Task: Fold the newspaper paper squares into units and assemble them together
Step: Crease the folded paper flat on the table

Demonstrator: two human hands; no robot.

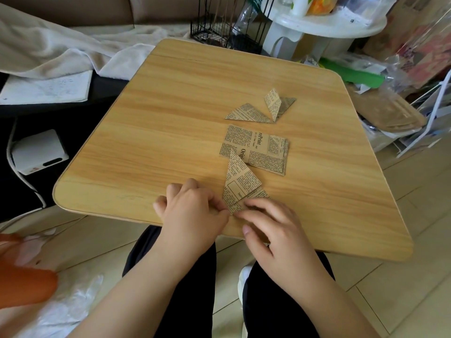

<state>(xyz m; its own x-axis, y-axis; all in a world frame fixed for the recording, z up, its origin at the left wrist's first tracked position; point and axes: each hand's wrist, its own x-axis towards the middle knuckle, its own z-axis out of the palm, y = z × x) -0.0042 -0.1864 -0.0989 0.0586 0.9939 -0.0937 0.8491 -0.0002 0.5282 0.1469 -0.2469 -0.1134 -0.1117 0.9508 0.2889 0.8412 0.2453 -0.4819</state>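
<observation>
A half-folded newspaper piece [240, 181] lies near the front edge of the wooden table [170, 123], its triangular flap pointing away from me. My left hand [192, 211] pinches its lower left corner. My right hand [271, 228] presses fingertips on its lower edge from the right. Behind it lies a small stack of flat newspaper squares [263, 148], partly under the flap's tip. Further back sit two folded units: a flat triangle [246, 113] and a pointed unit [277, 103] standing half open.
A white round side table [324, 23] and a black wire rack [224, 28] stand beyond the table's far edge. Bags and boxes [402, 57] crowd the right. A pale blanket [61, 50] and a white device [39, 150] lie left. An orange object [22, 284] rests on the floor.
</observation>
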